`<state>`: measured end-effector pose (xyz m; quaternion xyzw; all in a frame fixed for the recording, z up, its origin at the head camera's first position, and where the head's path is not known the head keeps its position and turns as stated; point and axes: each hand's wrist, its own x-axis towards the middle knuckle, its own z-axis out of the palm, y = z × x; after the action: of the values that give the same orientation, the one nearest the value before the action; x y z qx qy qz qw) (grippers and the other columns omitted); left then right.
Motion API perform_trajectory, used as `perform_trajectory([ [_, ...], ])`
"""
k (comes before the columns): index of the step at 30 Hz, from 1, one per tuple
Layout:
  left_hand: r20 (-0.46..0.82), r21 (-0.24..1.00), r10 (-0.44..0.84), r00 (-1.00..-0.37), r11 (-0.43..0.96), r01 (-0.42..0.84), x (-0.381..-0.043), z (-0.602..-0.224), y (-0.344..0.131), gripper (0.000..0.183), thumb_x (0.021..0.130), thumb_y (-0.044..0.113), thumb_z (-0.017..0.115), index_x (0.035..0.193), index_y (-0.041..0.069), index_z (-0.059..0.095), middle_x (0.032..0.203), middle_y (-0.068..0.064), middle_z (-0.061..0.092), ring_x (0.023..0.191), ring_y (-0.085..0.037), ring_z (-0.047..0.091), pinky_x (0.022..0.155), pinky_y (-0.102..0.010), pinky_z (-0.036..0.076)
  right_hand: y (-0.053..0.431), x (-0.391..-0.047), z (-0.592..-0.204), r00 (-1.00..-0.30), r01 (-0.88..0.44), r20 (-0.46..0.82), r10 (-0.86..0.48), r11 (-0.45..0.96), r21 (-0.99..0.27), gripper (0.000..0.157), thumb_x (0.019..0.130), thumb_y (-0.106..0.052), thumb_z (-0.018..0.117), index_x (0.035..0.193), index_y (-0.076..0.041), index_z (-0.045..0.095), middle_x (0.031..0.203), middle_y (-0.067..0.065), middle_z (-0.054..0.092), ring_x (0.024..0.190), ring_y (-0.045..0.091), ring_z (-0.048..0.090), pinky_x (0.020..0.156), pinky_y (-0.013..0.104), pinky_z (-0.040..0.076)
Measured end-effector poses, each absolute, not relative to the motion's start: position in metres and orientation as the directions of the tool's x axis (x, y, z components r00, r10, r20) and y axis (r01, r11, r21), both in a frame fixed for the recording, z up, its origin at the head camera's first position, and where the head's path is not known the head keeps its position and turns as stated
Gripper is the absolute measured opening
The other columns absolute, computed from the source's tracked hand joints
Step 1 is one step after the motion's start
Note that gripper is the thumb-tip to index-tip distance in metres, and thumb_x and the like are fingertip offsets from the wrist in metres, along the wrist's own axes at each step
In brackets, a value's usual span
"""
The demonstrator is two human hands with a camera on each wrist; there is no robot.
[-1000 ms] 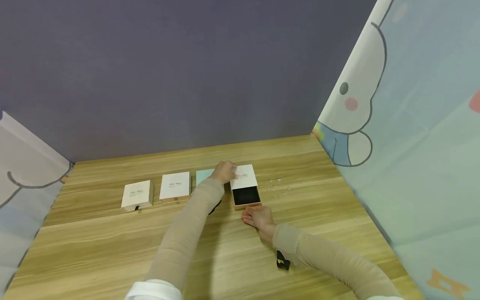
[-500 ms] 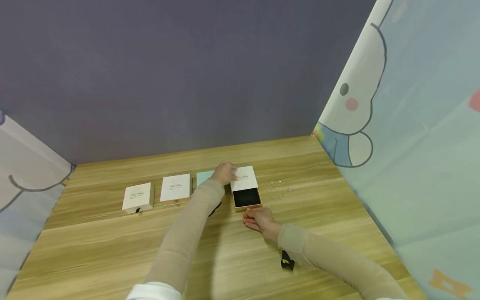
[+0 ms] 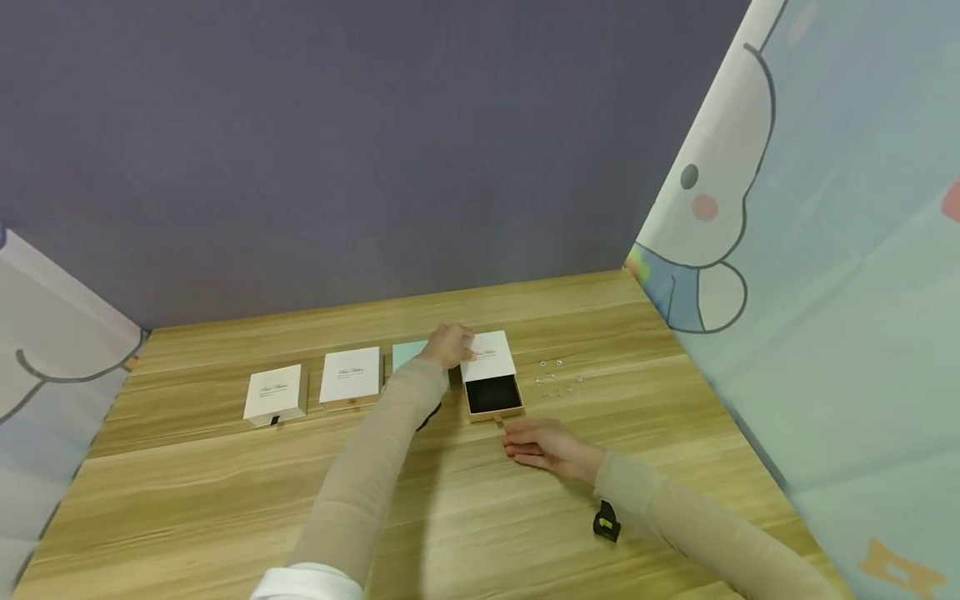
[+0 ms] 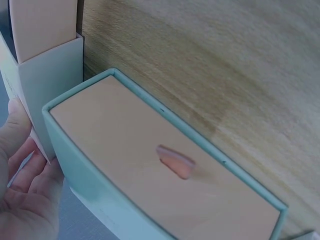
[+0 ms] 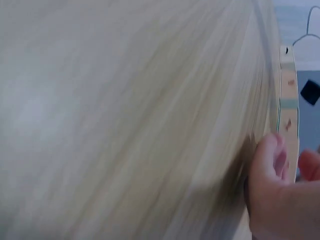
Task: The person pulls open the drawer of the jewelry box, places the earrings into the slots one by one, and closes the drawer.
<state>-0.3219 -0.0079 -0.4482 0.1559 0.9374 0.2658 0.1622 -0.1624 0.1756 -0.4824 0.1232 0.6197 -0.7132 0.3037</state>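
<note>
In the head view my left hand (image 3: 447,345) grips the left side of a white drawer-style gift box (image 3: 491,350). Its thumb and fingers hold the sleeve, as the left wrist view shows beside the teal box (image 4: 115,150). The drawer (image 3: 492,394), lined in black, is slid partly out toward me. A small pull tab (image 3: 499,422) hangs from the drawer's front. My right hand (image 3: 553,447) is just in front and to the right of that tab, fingers loosely bent with nothing between them. Blurred in the right wrist view, the right hand (image 5: 275,185) is low over the table.
Left of the teal box stand two more closed boxes, a white one (image 3: 351,374) and a smaller cream one (image 3: 274,393). Several tiny shiny pieces (image 3: 558,379) lie right of the open box. The wooden table (image 3: 225,517) meets a grey wall (image 3: 375,167) behind.
My right hand has moved away from the drawer's front, to the right and slightly nearer me, uncovering the pull tab. The left hand and the drawer have stayed in place.
</note>
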Motion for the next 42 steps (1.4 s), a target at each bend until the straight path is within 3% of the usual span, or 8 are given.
perform_trajectory([
  [5, -0.222, 0.545, 0.373, -0.901, 0.814, 0.203, -0.321, -0.449, -0.007, 0.05, 0.082, 0.015, 0.068, 0.129, 0.009, 0.053, 0.135, -0.01, 0.05, 0.125, -0.03, 0.044, 0.101, -0.039, 0.042, 0.197, -0.167, -0.479, -0.831, 0.466, -0.477, -0.285, 0.109, -0.878, 0.043, 0.09, -0.009, 0.056, 0.125, 0.013, 0.045, 0.108, 0.016, 0.065, 0.083, 0.009, 0.064, 0.076, 0.022, 0.054],
  [10, -0.224, 0.563, 0.371, -0.901, 0.804, 0.192, -0.32, -0.448, -0.006, 0.049, 0.083, 0.015, 0.068, 0.129, 0.008, 0.053, 0.136, -0.01, 0.048, 0.124, -0.03, 0.046, 0.099, -0.039, 0.044, 0.226, -0.18, -0.473, -0.939, 0.184, -0.264, -0.218, 0.328, -0.926, 0.037, 0.09, -0.009, 0.057, 0.116, 0.017, 0.05, 0.102, 0.026, 0.063, 0.085, 0.02, 0.065, 0.075, 0.027, 0.055],
  [14, -0.224, 0.562, 0.364, -0.904, 0.806, 0.185, -0.32, -0.447, -0.008, 0.05, 0.082, 0.016, 0.068, 0.129, 0.009, 0.053, 0.137, -0.009, 0.047, 0.125, -0.03, 0.044, 0.1, -0.04, 0.043, 0.254, -0.196, -0.471, -0.985, -0.065, -0.032, -0.168, 0.545, -0.836, 0.028, 0.088, -0.005, 0.058, 0.109, 0.013, 0.057, 0.099, 0.025, 0.064, 0.088, 0.03, 0.064, 0.076, 0.033, 0.055],
  [17, -0.223, 0.556, 0.367, -0.903, 0.809, 0.192, -0.32, -0.447, -0.009, 0.05, 0.083, 0.016, 0.068, 0.13, 0.008, 0.052, 0.138, -0.01, 0.047, 0.126, -0.03, 0.043, 0.101, -0.04, 0.043, 0.274, -0.21, -0.474, -0.986, -0.162, 0.1, -0.13, 0.674, -0.721, 0.022, 0.087, -0.002, 0.06, 0.104, 0.011, 0.062, 0.095, 0.022, 0.066, 0.086, 0.032, 0.064, 0.076, 0.037, 0.054],
  [20, -0.223, 0.556, 0.374, -0.9, 0.807, 0.198, -0.32, -0.447, -0.009, 0.05, 0.083, 0.016, 0.067, 0.13, 0.008, 0.052, 0.138, -0.01, 0.046, 0.126, -0.031, 0.043, 0.101, -0.04, 0.042, 0.287, -0.22, -0.477, -0.987, -0.158, 0.121, -0.104, 0.732, -0.663, 0.019, 0.087, -0.002, 0.059, 0.102, 0.01, 0.063, 0.094, 0.022, 0.067, 0.084, 0.033, 0.064, 0.074, 0.041, 0.054],
  [30, -0.214, 0.551, 0.382, -0.899, 0.807, 0.212, -0.321, -0.449, -0.005, 0.051, 0.083, 0.016, 0.068, 0.13, 0.008, 0.052, 0.135, -0.01, 0.049, 0.123, -0.03, 0.046, 0.099, -0.039, 0.044, 0.293, -0.233, -0.483, -0.997, -0.032, -0.042, -0.067, 0.831, -0.556, 0.026, 0.088, -0.016, 0.061, 0.104, 0.004, 0.064, 0.098, 0.018, 0.067, 0.09, 0.032, 0.062, 0.08, 0.045, 0.05],
  [42, -0.198, 0.544, 0.379, -0.904, 0.809, 0.22, -0.319, -0.446, -0.005, 0.05, 0.082, 0.016, 0.069, 0.129, 0.007, 0.053, 0.134, -0.011, 0.05, 0.122, -0.029, 0.048, 0.1, -0.038, 0.044, 0.292, -0.235, -0.49, -0.998, -0.046, -0.013, -0.062, 0.844, -0.534, 0.019, 0.085, -0.014, 0.064, 0.096, 0.002, 0.067, 0.087, 0.013, 0.068, 0.082, 0.027, 0.063, 0.076, 0.043, 0.051],
])
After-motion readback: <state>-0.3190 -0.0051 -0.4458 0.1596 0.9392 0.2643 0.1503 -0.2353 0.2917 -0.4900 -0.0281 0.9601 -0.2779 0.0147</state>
